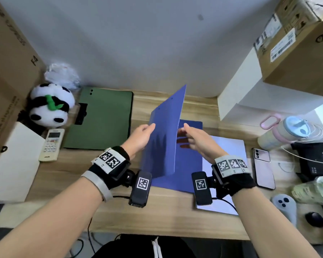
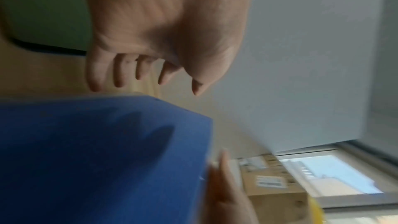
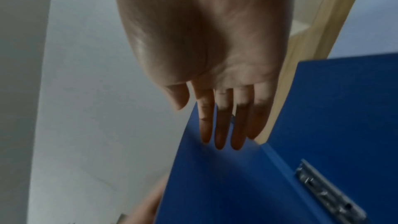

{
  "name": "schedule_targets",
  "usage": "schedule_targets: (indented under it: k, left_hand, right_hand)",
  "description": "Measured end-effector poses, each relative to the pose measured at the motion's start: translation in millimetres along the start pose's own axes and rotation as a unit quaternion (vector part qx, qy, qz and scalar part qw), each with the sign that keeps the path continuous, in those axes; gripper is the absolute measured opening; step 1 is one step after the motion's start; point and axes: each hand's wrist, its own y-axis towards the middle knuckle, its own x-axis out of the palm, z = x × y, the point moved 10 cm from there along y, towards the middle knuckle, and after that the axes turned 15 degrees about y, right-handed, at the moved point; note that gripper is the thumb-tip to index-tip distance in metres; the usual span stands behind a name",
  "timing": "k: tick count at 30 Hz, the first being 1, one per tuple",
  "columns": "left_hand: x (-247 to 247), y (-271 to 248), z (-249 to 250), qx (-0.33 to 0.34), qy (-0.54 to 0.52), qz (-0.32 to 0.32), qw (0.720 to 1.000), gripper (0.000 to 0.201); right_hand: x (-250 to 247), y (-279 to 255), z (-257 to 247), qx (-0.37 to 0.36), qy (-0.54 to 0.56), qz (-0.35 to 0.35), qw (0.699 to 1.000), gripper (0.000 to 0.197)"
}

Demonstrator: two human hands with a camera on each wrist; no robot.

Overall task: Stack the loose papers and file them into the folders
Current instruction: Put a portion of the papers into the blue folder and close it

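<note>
A blue folder lies mid-desk with its front cover lifted almost upright; its back stays flat. My left hand is at the cover's outer face, fingers straight; in the left wrist view this hand hovers above the blue cover. My right hand reaches inside, and its straight fingers rest against the cover's inner face. A metal clip sits on the inside. White paper lies partly under the folder's right side. A green folder lies shut at the left.
A panda plush and a remote sit left of the green folder. A phone, a bottle and dark clutter crowd the right. White boxes and cardboard boxes stand at the back right.
</note>
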Motion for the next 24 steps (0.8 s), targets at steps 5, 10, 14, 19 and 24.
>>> schedule_targets:
  k: [5, 10, 14, 19, 24]
  left_hand:
    - [-31.1, -25.6, 47.7, 0.056, 0.185, 0.01, 0.981, 0.075]
    - [-63.7, -30.7, 29.8, 0.079, 0.392, 0.048, 0.915, 0.076]
    - [-103.2, -30.3, -2.9, 0.047, 0.397, 0.106, 0.911, 0.065]
    - [-154.1, -11.8, -59.5, -0.015, 0.362, 0.151, 0.92, 0.066]
    - [-184.0, 0.5, -103.2, -0.096, 0.382, 0.167, 0.904, 0.059]
  right_hand:
    - [75.6, 15.2, 3.6, 0.034, 0.01, -0.103, 0.994, 0.038]
    - [94.1, 31.0, 31.6, 0.097, 0.016, -0.108, 0.989, 0.046]
    - [44.7, 45.6, 63.0, 0.133, 0.036, 0.022, 0.99, 0.038]
    - [-11.9, 46.4, 99.5, 0.187, -0.026, 0.147, 0.971, 0.022]
    - [-40.5, 52.6, 124.1, 0.21, -0.098, 0.199, 0.952, 0.033]
